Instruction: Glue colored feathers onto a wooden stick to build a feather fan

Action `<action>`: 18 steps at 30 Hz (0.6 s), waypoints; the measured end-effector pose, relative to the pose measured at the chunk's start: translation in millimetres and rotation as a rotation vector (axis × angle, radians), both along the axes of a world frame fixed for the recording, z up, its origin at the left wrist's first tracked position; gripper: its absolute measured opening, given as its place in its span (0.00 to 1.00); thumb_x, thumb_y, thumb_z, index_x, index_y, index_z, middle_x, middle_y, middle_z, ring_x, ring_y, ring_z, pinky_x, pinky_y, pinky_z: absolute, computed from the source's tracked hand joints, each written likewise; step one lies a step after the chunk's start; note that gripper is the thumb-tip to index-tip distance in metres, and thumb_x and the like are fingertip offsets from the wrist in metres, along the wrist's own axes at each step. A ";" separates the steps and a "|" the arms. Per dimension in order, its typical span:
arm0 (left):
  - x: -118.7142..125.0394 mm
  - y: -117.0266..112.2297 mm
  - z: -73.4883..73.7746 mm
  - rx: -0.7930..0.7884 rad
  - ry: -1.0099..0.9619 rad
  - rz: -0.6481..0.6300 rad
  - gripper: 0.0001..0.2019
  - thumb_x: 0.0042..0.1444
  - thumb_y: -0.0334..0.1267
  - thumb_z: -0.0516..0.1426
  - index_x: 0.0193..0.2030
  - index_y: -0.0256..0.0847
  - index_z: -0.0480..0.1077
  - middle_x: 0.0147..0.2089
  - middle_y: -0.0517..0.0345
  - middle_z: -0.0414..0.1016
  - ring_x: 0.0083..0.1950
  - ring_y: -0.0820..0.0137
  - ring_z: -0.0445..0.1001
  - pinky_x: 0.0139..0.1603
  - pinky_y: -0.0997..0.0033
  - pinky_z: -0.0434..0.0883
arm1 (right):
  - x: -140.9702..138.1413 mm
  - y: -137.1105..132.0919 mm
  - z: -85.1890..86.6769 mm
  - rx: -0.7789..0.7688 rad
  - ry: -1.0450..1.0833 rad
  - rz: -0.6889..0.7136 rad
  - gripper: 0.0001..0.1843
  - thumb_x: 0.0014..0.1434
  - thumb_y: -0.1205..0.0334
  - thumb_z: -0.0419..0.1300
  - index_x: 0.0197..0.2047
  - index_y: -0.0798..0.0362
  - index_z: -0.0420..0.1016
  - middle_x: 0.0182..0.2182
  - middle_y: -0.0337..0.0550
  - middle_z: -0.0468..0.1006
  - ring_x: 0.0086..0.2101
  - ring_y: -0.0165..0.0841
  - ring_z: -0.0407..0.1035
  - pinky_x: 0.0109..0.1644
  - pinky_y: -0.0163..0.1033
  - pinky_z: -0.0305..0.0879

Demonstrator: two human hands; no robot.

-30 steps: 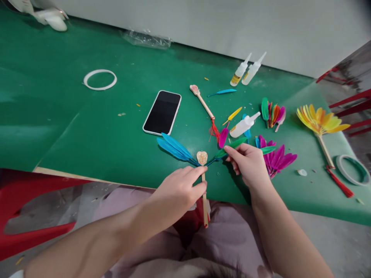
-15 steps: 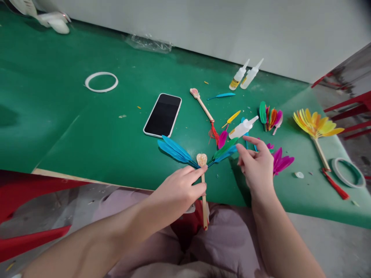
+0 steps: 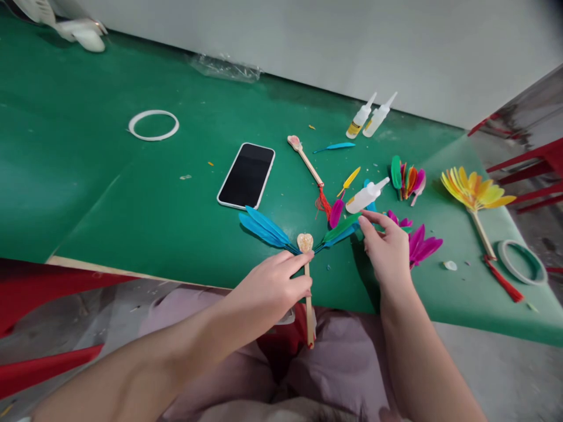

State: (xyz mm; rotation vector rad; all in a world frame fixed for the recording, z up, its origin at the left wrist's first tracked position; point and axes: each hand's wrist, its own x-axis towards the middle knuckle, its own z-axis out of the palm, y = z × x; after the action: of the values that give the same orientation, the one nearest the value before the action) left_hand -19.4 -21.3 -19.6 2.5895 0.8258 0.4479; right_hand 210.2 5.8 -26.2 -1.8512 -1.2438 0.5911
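My left hand (image 3: 281, 278) grips a wooden fan handle (image 3: 309, 319) just below its heart-shaped head (image 3: 305, 242), over the table's front edge. Blue feathers (image 3: 266, 227) fan out from the head to the left. On the right side a green feather (image 3: 345, 227) lies above a blue one, both angled up and outward. My right hand (image 3: 387, 246) pinches the tip of the green feather between thumb and forefinger. Just beyond those fingertips lies a white glue bottle (image 3: 363, 198) on its side. Magenta feathers (image 3: 424, 246) rest behind the right hand.
A phone (image 3: 247, 176) lies left of centre. Two glue bottles (image 3: 368, 117) stand near the wall. Another handle with a red tassel (image 3: 310, 164) lies behind. At the right are a yellow feather fan (image 3: 477, 190), a white ring (image 3: 521, 262) and mixed feathers (image 3: 408, 179). A second ring (image 3: 153, 125) lies left.
My right thumb and forefinger have come together on the green feather's tip, which was free between them before. The left hand stays on the handle.
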 end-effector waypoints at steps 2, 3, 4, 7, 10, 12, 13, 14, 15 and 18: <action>0.6 0.4 -0.1 0.006 -0.010 -0.003 0.11 0.59 0.35 0.50 0.34 0.36 0.72 0.55 0.43 0.66 0.47 0.65 0.67 0.43 0.63 0.70 | -1.9 0.9 0.2 -0.006 0.071 0.000 0.21 0.51 0.47 0.56 0.44 0.51 0.72 0.32 0.42 0.74 0.15 0.21 0.56 0.15 0.30 0.54; 0.9 0.5 -0.2 0.008 -0.011 -0.004 0.11 0.59 0.36 0.50 0.34 0.36 0.72 0.55 0.43 0.66 0.46 0.65 0.67 0.43 0.63 0.70 | -3.0 1.2 0.5 -0.009 0.094 0.001 0.21 0.51 0.47 0.57 0.44 0.51 0.71 0.31 0.41 0.74 0.14 0.21 0.56 0.15 0.30 0.53; 1.0 0.7 -0.3 0.007 -0.009 -0.006 0.11 0.59 0.36 0.50 0.34 0.36 0.73 0.54 0.43 0.66 0.46 0.65 0.67 0.42 0.62 0.70 | -3.9 1.5 1.0 -0.014 0.107 0.004 0.21 0.51 0.47 0.57 0.44 0.51 0.71 0.30 0.40 0.74 0.14 0.21 0.56 0.15 0.30 0.53; 1.1 1.4 -0.4 -0.003 0.002 -0.004 0.11 0.59 0.36 0.50 0.34 0.37 0.73 0.54 0.43 0.67 0.46 0.65 0.67 0.42 0.62 0.70 | -5.6 1.7 2.2 -0.019 0.095 -0.003 0.20 0.50 0.47 0.58 0.42 0.52 0.70 0.29 0.38 0.72 0.15 0.21 0.58 0.15 0.29 0.53; 1.2 2.4 -0.6 -0.001 0.000 -0.002 0.11 0.59 0.36 0.51 0.34 0.37 0.73 0.54 0.44 0.67 0.45 0.65 0.67 0.42 0.63 0.69 | -5.7 1.6 2.6 -0.022 0.065 -0.007 0.19 0.51 0.48 0.57 0.42 0.51 0.70 0.31 0.38 0.72 0.16 0.21 0.58 0.15 0.30 0.55; 1.3 2.6 -0.8 0.000 -0.002 0.004 0.10 0.59 0.36 0.51 0.34 0.37 0.73 0.54 0.44 0.67 0.45 0.65 0.67 0.42 0.63 0.69 | -5.7 1.4 2.7 -0.028 0.038 0.000 0.19 0.51 0.48 0.57 0.42 0.50 0.70 0.32 0.38 0.72 0.16 0.21 0.58 0.17 0.30 0.55; 1.3 2.4 -0.9 0.000 -0.001 0.006 0.10 0.59 0.37 0.51 0.34 0.37 0.73 0.54 0.45 0.67 0.44 0.66 0.67 0.42 0.64 0.69 | -5.9 1.0 3.1 -0.030 0.017 0.003 0.18 0.52 0.48 0.56 0.42 0.50 0.70 0.32 0.38 0.72 0.16 0.21 0.58 0.18 0.31 0.56; 1.1 1.9 -0.9 0.002 0.002 0.005 0.10 0.59 0.37 0.51 0.34 0.38 0.73 0.54 0.45 0.67 0.44 0.66 0.67 0.41 0.64 0.68 | -6.3 0.4 3.8 -0.024 -0.013 0.001 0.18 0.52 0.49 0.56 0.42 0.50 0.70 0.32 0.38 0.73 0.17 0.21 0.57 0.19 0.31 0.56; 0.9 1.1 -0.8 0.008 0.006 0.007 0.10 0.59 0.37 0.51 0.34 0.38 0.73 0.54 0.46 0.66 0.44 0.66 0.66 0.41 0.65 0.68 | -7.1 -0.7 4.8 -0.005 -0.055 -0.009 0.17 0.53 0.50 0.56 0.42 0.49 0.70 0.33 0.38 0.73 0.17 0.21 0.57 0.21 0.32 0.58; 0.1 -2.8 0.3 0.052 0.049 0.042 0.09 0.59 0.36 0.51 0.34 0.39 0.72 0.56 0.47 0.63 0.43 0.67 0.65 0.39 0.67 0.66 | -11.2 -6.5 9.7 0.139 -0.220 -0.086 0.14 0.55 0.54 0.55 0.44 0.50 0.70 0.36 0.41 0.73 0.20 0.23 0.58 0.25 0.33 0.60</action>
State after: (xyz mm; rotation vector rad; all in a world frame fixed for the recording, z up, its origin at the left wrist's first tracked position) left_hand -19.2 -24.1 -19.3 2.6442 0.8981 0.4252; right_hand 198.9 -0.7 -16.5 -1.8778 -1.3042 0.2523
